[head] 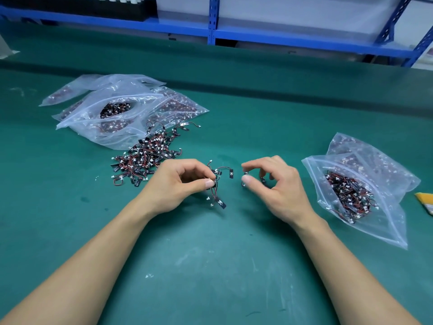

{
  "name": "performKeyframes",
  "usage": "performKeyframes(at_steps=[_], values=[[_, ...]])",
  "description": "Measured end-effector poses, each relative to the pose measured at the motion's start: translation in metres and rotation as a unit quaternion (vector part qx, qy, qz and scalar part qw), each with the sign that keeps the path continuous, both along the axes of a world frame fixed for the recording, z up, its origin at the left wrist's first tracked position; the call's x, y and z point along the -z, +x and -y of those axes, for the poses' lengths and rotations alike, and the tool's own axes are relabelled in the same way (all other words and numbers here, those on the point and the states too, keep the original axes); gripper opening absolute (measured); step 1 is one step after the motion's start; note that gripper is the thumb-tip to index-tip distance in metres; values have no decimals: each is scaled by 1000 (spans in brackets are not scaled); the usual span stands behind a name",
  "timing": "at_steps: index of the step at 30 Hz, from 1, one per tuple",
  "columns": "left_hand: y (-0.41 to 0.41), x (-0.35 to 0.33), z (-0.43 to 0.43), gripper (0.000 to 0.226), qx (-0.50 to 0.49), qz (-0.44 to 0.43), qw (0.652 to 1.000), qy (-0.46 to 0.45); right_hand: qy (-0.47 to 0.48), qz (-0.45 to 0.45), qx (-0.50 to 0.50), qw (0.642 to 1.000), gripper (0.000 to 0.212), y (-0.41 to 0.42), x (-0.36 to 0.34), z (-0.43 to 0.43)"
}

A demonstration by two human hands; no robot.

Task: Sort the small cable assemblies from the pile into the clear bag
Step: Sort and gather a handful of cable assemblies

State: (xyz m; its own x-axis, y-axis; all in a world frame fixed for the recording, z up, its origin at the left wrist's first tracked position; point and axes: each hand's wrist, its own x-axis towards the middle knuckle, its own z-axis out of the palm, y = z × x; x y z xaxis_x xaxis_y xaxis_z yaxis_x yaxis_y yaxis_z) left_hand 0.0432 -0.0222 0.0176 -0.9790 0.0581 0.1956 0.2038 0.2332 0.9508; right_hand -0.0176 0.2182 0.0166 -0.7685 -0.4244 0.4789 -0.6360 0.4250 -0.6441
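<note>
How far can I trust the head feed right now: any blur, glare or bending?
Head view: light is even, with soft shadows under the arms; fingertips of the right hand are motion-blurred, so its grip is unclear; the cable assemblies in the left hand are sharp; mild sheen on the clear bag; wide-angle bowing of the blue shelf rail.

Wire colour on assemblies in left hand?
Cable assemblies in left hand: red and black wires; head view.

Pile [150,156] left (of hands [182,181]), bag [356,198] right.
</note>
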Motion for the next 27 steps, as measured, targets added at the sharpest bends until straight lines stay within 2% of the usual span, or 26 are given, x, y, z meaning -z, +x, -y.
performKeyframes(at_steps=[3, 5, 9, 16, 20, 24, 27], values=[[0, 0, -5, 17, 5, 6, 1000, 30, 6, 29, -61, 998, 40, 13, 0, 12], [1, 0, -6, 18, 13, 6, 999, 37, 12, 44, -77, 996, 44, 18, 3, 19], [2, 0, -8, 16, 31, 18, 997, 67, -18, 69, -85, 994, 34, 18, 9, 25], [0, 3, -5, 30, 40, 42, 994, 91, -51, 127, -78, 988, 10, 17, 9, 21], [1, 2, -5, 33, 59, 47, 994, 84, -52, 131, -95, 986, 5, 19, 7, 22], [-1, -1, 0, 36, 35, 38, 996, 72, -49, 137, -92, 985, 10, 17, 7, 22], [-2, -2, 7, 30, 16, 40, 996, 74, -68, 134, -75, 986, 12, 15, 5, 20]])
